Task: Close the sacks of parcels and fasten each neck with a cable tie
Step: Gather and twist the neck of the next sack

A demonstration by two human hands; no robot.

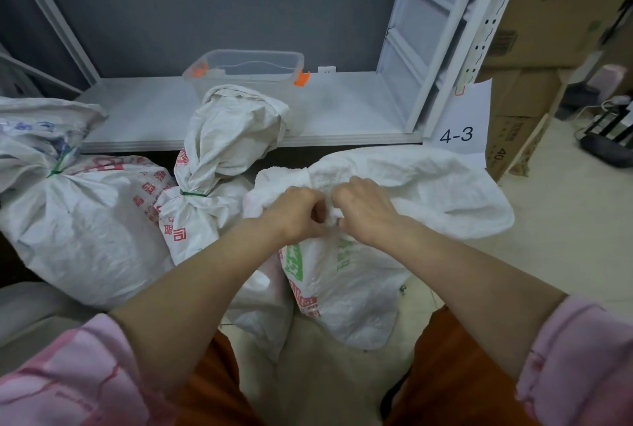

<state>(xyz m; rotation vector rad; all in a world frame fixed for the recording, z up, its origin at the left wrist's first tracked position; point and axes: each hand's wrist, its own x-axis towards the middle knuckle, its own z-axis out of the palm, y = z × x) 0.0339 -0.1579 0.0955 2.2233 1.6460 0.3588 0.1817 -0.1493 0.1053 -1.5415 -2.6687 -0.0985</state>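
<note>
A white woven sack (346, 285) with green and red print stands between my knees, its top spread out wide behind my hands. My left hand (294, 213) and my right hand (364, 208) both grip the bunched neck of this sack, knuckles close together. No cable tie shows in my fingers. To the left, a second sack (212, 179) has its neck fastened with a green cable tie (193, 193). Further left lies a third sack (78, 233), also fastened with a green tie (59, 166).
A low white shelf (342, 110) runs behind the sacks, with a clear plastic box (246, 66) with orange clips on it. A paper sign reading 4-3 (457, 134) hangs on the shelf post. Cardboard boxes (548, 31) stack at the right. Pale floor lies beyond.
</note>
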